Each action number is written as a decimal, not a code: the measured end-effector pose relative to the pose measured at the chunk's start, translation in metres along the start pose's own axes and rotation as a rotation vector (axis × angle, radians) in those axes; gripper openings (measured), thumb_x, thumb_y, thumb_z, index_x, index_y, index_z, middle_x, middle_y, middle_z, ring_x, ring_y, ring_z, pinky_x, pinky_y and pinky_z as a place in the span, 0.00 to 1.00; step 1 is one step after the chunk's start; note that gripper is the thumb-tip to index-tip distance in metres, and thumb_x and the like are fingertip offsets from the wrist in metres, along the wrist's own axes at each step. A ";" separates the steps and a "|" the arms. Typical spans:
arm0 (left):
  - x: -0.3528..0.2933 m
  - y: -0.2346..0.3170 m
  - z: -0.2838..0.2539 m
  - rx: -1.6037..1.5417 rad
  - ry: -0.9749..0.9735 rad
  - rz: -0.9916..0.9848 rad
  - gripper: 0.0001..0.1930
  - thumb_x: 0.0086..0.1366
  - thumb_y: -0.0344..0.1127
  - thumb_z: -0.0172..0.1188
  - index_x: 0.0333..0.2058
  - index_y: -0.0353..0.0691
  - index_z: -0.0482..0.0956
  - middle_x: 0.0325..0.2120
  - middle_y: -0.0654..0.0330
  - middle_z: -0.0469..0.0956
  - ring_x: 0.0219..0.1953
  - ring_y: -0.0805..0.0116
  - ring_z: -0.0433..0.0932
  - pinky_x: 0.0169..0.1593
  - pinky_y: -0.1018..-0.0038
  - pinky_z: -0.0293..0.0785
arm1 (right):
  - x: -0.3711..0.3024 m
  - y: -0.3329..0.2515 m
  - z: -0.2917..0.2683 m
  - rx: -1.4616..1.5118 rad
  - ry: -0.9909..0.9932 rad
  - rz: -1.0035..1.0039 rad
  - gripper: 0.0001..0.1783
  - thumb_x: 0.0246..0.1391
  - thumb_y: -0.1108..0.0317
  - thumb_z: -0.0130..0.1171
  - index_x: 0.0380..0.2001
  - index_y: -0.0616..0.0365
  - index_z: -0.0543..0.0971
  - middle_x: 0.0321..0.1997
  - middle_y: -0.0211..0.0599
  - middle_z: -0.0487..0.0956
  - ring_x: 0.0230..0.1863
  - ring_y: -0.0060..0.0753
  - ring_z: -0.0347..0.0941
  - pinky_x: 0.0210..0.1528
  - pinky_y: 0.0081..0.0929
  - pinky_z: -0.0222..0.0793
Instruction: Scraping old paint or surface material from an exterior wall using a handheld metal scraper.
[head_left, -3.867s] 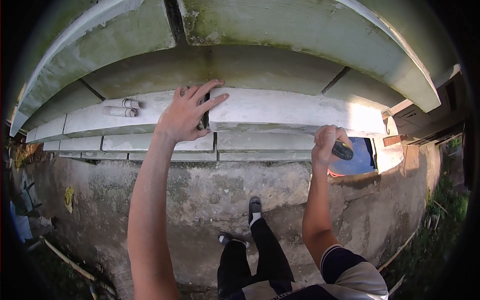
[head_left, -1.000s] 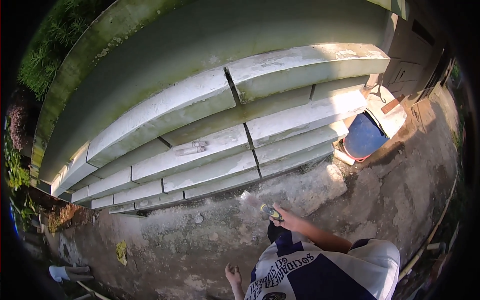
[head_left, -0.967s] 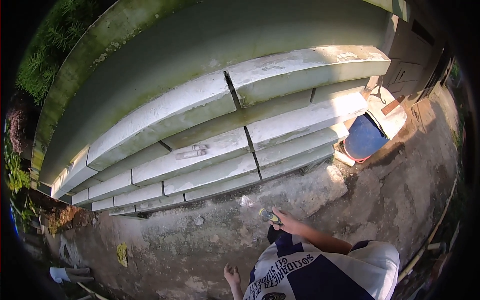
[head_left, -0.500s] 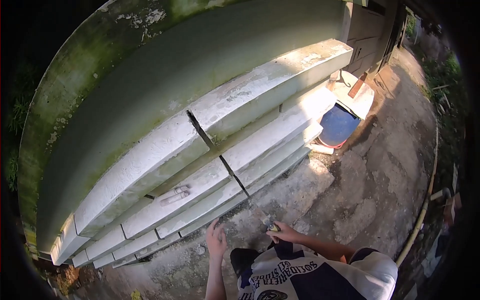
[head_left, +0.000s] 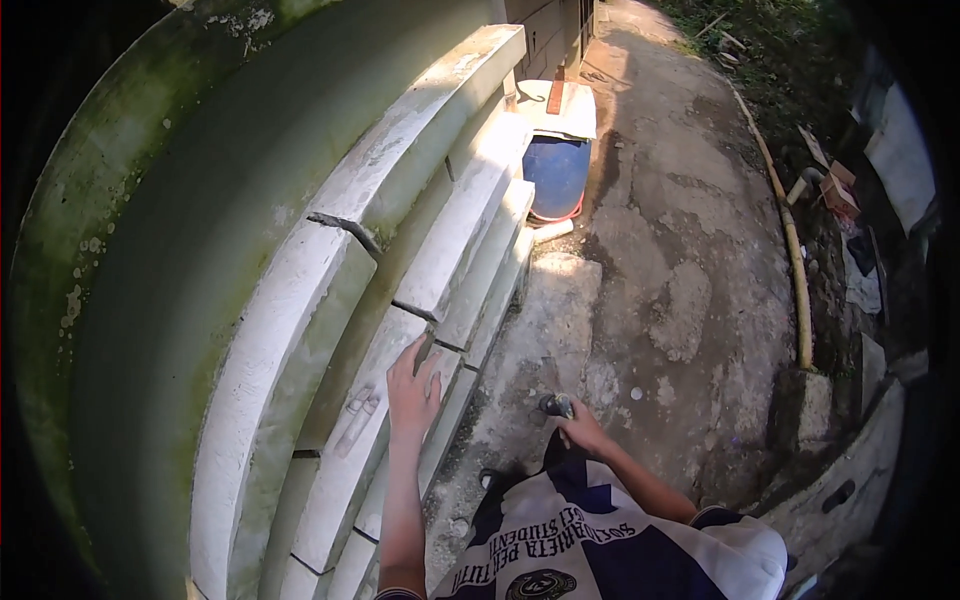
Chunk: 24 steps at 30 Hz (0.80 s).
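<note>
My left hand (head_left: 413, 392) is raised at the stepped concrete ledges (head_left: 285, 310), fingers apart and with nothing in them. Whether its fingertips touch the ledge, I cannot tell. Beside that hand, two pale tube-like pieces (head_left: 357, 418) lie on a middle ledge. Low over the ground, my right hand (head_left: 583, 430) is closed round a short hand tool with a dark and yellow handle (head_left: 557, 405). The tool's far end blurs into the ground, so its exact kind is unclear. Dark gaps cut across the ledges just ahead of my left hand.
A blue barrel (head_left: 556, 175) with a pale cover and a brown strip on top stands at the ledges' far end. The rough concrete path (head_left: 690, 240) runs away ahead. A long pole (head_left: 785, 225) lies along its right edge, near a cardboard box (head_left: 838, 190).
My view has turned to the right, showing more of the path. My left hand has moved forward to the ledges. The hand tool stays in my right hand.
</note>
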<state>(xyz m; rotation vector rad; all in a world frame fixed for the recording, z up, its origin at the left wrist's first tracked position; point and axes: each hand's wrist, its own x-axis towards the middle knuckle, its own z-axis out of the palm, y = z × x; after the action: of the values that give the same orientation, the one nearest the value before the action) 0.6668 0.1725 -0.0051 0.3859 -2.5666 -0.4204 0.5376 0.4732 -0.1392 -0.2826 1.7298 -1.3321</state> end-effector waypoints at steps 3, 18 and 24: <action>0.010 -0.012 0.003 -0.005 -0.090 0.027 0.28 0.58 0.27 0.65 0.59 0.48 0.75 0.69 0.56 0.63 0.69 0.54 0.63 0.67 0.56 0.60 | -0.039 -0.011 0.030 0.203 0.035 -0.014 0.42 0.57 0.77 0.55 0.72 0.50 0.53 0.25 0.36 0.76 0.15 0.26 0.69 0.18 0.28 0.71; 0.096 -0.049 0.004 -0.003 -0.282 0.100 0.49 0.48 0.25 0.72 0.70 0.49 0.61 0.74 0.55 0.53 0.74 0.53 0.55 0.72 0.55 0.56 | 0.023 -0.108 0.086 0.260 -0.201 -0.139 0.49 0.56 0.82 0.51 0.78 0.33 0.51 0.30 0.29 0.70 0.19 0.21 0.67 0.20 0.26 0.70; 0.111 -0.068 0.014 -0.061 -0.355 0.140 0.48 0.50 0.29 0.71 0.71 0.46 0.60 0.74 0.54 0.53 0.76 0.53 0.51 0.75 0.55 0.50 | 0.059 -0.133 0.119 0.426 -0.218 -0.125 0.43 0.63 0.76 0.52 0.77 0.36 0.52 0.22 0.27 0.67 0.17 0.21 0.66 0.19 0.27 0.69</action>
<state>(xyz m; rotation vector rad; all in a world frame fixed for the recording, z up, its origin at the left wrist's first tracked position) 0.5799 0.0745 0.0071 0.1146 -2.8918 -0.5567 0.5502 0.3051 -0.0557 -0.2826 1.2295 -1.6557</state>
